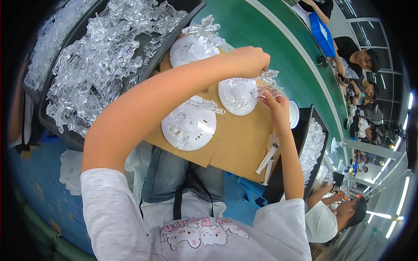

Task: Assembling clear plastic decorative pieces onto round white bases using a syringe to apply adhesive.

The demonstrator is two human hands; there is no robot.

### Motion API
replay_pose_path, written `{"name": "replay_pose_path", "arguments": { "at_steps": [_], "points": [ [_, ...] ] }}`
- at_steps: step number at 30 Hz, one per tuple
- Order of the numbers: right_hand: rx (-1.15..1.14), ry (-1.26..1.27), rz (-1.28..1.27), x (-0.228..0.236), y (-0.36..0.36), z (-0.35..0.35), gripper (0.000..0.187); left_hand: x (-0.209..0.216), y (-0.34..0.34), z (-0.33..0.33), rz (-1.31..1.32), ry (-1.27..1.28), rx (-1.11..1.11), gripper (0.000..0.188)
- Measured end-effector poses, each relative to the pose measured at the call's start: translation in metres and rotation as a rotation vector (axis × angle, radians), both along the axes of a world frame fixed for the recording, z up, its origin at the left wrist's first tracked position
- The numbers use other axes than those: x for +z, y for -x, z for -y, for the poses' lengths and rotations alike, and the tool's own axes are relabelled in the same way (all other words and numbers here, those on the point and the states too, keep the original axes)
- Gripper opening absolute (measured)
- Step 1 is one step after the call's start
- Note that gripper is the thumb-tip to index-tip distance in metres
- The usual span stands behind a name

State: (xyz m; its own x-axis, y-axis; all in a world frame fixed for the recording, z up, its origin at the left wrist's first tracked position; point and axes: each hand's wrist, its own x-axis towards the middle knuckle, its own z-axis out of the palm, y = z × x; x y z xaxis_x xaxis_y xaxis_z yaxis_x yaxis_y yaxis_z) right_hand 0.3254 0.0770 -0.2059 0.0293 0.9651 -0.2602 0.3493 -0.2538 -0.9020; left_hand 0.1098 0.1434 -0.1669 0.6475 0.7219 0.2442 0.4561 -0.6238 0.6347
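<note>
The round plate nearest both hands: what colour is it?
The round plate is white; it shows best in the head view.

Free room: bare cardboard [235, 145], between near disc [196, 124] and syringes [269, 157]; green tabletop [244, 26], beyond left forearm [174, 87].
Obstacles: left side is walled off by bin [191, 14]; right side is bordered by tray [273, 188]; path between near disc and far disc [185, 50] is crossed by left forearm.

Bare left forearm [165, 92] slants up rightward, bare left hand [253, 61] curled downward; bare right forearm [290, 156] rises steeply, bare right hand [278, 104] pinching.
</note>
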Motion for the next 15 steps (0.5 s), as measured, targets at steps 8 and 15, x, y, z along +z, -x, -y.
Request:
{"name": "replay_pose_path", "arguments": {
  "at_steps": [8, 15],
  "points": [
    [0.034, 0.007, -0.013, 0.002, 0.003, -0.002, 0.027, 0.000, 0.001, 0.001, 0.023, 0.005, 0.009, 0.014],
    [0.159, -0.206, 0.534, 0.011, 0.015, 0.006, 0.026, 0.000, 0.002, 0.004, 0.015, 0.011, 0.024, 0.014]
  ]
}}
